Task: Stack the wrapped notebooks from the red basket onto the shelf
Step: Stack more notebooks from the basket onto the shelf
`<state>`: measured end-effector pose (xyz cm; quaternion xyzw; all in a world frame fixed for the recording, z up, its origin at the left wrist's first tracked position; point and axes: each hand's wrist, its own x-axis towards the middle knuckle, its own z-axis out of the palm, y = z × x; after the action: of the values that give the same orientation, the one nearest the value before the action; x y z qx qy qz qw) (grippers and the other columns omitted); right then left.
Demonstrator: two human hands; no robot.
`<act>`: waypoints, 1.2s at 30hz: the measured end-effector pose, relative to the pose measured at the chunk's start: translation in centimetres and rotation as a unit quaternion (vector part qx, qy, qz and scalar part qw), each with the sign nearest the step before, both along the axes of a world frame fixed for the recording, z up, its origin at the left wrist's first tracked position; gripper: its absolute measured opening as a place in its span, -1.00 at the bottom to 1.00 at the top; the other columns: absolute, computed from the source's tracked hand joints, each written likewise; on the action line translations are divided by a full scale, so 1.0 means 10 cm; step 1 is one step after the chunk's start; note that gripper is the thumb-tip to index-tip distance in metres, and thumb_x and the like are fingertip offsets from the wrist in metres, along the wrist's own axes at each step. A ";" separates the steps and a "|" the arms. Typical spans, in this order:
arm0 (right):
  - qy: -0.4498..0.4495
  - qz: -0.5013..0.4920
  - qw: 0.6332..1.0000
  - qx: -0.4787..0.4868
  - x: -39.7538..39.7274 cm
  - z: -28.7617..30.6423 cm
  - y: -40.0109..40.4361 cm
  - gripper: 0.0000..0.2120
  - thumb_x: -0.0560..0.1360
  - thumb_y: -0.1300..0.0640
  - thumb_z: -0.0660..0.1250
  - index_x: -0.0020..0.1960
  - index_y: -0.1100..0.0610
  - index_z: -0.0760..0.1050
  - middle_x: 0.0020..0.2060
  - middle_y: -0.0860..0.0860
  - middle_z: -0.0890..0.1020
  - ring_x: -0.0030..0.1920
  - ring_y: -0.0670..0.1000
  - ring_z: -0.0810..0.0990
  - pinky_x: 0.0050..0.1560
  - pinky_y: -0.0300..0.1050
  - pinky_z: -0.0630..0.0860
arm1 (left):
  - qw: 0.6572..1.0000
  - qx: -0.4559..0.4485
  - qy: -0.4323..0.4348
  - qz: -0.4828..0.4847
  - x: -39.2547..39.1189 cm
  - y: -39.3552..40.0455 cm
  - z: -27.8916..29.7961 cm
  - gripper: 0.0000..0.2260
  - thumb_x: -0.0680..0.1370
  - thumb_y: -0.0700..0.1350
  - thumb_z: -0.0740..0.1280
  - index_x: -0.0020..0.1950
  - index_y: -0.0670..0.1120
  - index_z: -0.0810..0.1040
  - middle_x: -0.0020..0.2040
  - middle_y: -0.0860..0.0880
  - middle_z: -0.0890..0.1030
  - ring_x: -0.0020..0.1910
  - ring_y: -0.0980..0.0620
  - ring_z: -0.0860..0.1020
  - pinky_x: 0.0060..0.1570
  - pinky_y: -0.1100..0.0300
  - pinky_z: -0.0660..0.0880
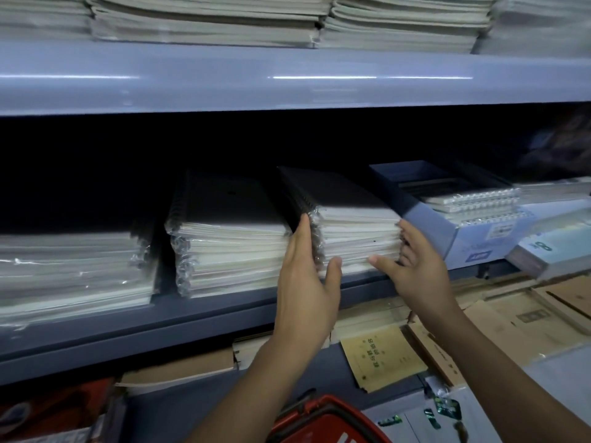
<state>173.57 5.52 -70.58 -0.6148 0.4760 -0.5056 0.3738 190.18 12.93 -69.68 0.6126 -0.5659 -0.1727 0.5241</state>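
Left hand (307, 276): pressing flat against the spiral-bound left side of the stack of wrapped notebooks (355, 238); fingers (302, 231) lying straight and together, thumb reaching across the stack's front.
Right hand (419, 266): touching the stack's right side; fingers (404, 238) lying loosely spread along the edge, thumb pointing left under the front.
Stack of wrapped notebooks: sitting on the middle shelf (204, 311) between both hands, dark cover on top.
Neighbouring stacks (224, 247): standing just to the left on the same shelf.
Grey box (454, 219): resting to the right, holding spiral notebooks.
Red basket (323, 423): showing at the bottom edge, below the arms.
Brown notebooks (383, 359): lying on the lower shelf.
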 end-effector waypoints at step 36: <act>0.111 -0.026 0.976 -0.186 1.48 -0.27 0.96 -0.85 0.48 0.20 0.50 0.03 0.14 0.63 -0.08 -0.06 0.60 -0.08 -0.14 0.59 -0.03 -0.35 0.51 | 0.987 -0.114 0.020 0.115 1.50 0.97 -0.30 -0.77 0.51 -0.21 0.48 0.14 -0.04 0.59 0.05 0.11 0.55 0.03 0.15 0.59 0.05 0.19 0.59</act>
<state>188.41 15.10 -73.31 -0.7133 0.4284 -0.5231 0.1843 205.22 22.64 -72.65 0.6062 -0.4971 -0.0574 0.6181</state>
